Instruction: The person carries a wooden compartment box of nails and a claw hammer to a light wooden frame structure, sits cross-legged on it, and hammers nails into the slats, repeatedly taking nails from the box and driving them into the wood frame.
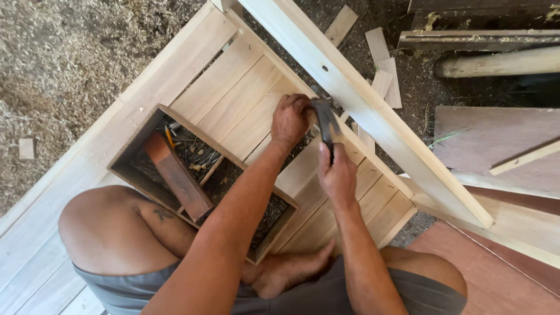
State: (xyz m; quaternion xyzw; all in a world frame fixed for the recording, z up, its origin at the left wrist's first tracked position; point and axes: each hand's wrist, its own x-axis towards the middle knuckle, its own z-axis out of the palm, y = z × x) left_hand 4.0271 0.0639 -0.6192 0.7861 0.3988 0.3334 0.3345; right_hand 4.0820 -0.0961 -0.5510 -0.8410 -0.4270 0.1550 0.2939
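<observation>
In right hand [337, 175], hammer [326, 123] head-away

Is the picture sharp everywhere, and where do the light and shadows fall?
Head view: daylight is soft and even on the pale planks, with no glare; the tray of nails lies in deeper shade; the hammer in the right hand is slightly smeared, while the left hand and sawdust look crisp; straight boards bend little at the edges.
</observation>
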